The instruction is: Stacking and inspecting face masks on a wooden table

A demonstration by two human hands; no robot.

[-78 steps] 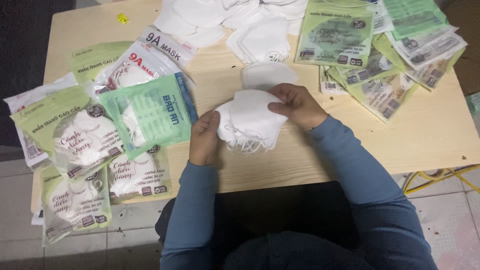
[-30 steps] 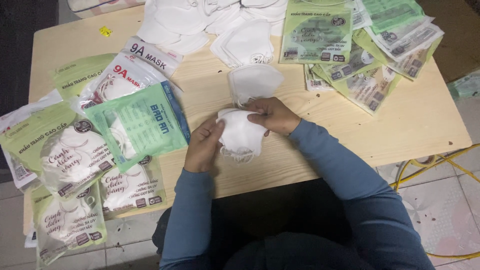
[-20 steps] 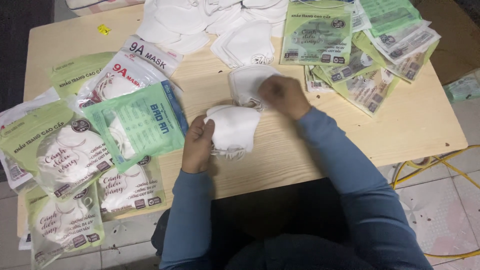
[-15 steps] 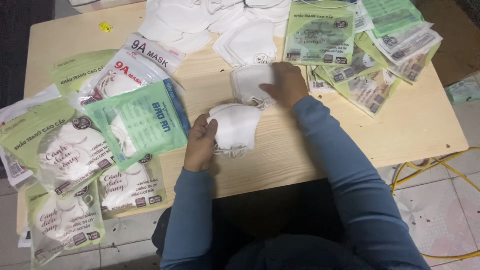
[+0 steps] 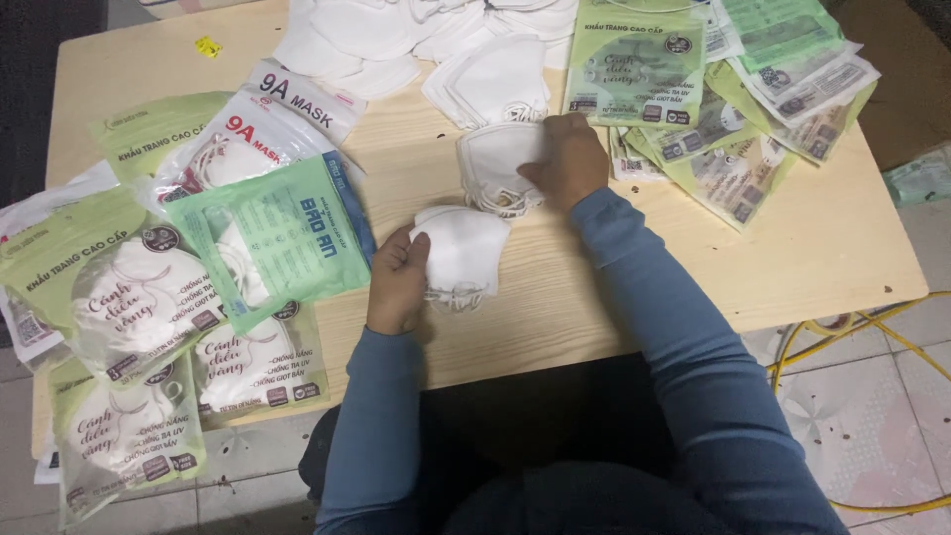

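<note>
So the folded white mask sits near the middle of the wooden table, and my left hand is pinching its left edge, thumb on top, fingers tucked under. What's new: about a second ago both hands were on that mask; now the right hand has let go and reached up to the next loose white mask just behind it, fingers curled down onto its right side. I can't tell if it's actually gripped or just pressed. My read is one mask is folded and the next is being pulled in.

Further out, the pile of loose white masks lies along the far edge, filled green packets on the left, flat green packets on the right.
</note>
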